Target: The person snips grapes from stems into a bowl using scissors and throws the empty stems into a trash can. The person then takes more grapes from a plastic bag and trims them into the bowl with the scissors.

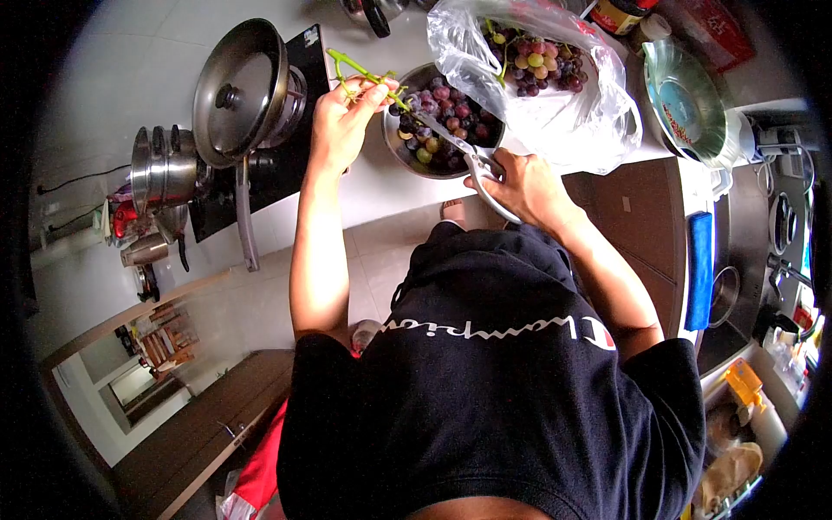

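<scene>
A white counter (373,201) runs across the kitchen, above a pale tiled floor (368,269). On its left a black hob (212,206) carries a lidded pan (256,69), its long handle jutting over the counter's edge; a steel pot (178,169) stands near. To the right are a sink (726,334) and a blue cloth (699,269) hanging beside it.

A metal bowl (389,139) sits on the counter in front of the person, filled with dark, red and greenish grapes (459,108). The left hand (342,121) pinches a green stem (368,73) over the bowl's left rim. The right hand (530,186) grips scissors (477,165), blades pointing across the bowl toward the stem's lower end. Just beside the bowl lies a clear plastic bag (568,134), with more grapes (539,62) at its mouth. Farther right stands a green basin (715,108); the reddish specks inside are perhaps a printed pattern.

Part of the bowl is hidden under the bag and blades. Whether the scissor tips touch the stem cannot be told. A jar (617,17) is cut off at the top edge, and the far right is too cluttered to make out.
</scene>
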Action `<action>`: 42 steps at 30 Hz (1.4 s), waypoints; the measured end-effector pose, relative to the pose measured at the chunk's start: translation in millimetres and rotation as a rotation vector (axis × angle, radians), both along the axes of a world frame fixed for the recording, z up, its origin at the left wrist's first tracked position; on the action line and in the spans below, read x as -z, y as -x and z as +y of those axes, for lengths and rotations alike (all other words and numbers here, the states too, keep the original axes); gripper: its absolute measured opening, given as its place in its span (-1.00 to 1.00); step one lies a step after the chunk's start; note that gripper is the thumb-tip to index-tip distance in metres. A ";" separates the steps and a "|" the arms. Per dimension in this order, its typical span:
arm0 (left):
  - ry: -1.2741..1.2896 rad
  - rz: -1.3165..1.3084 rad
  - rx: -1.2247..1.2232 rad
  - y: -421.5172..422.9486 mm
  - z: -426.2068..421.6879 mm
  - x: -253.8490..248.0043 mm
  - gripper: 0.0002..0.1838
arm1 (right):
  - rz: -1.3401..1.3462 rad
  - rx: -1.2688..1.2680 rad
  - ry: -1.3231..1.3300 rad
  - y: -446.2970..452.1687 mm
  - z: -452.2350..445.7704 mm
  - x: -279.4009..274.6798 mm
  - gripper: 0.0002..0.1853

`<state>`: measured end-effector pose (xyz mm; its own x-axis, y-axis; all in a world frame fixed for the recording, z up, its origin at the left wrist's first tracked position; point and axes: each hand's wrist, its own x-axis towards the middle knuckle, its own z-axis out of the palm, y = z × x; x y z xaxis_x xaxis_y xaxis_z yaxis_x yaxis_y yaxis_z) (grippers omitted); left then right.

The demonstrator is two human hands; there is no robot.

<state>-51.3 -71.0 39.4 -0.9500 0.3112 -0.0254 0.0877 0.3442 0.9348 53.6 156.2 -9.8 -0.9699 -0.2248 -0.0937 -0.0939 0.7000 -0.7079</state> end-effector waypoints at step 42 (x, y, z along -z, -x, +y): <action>-0.523 -0.132 -0.377 -11.0 -3.5 22.5 -0.78 | -0.930 0.073 1.123 -14.7 -17.6 16.3 -0.51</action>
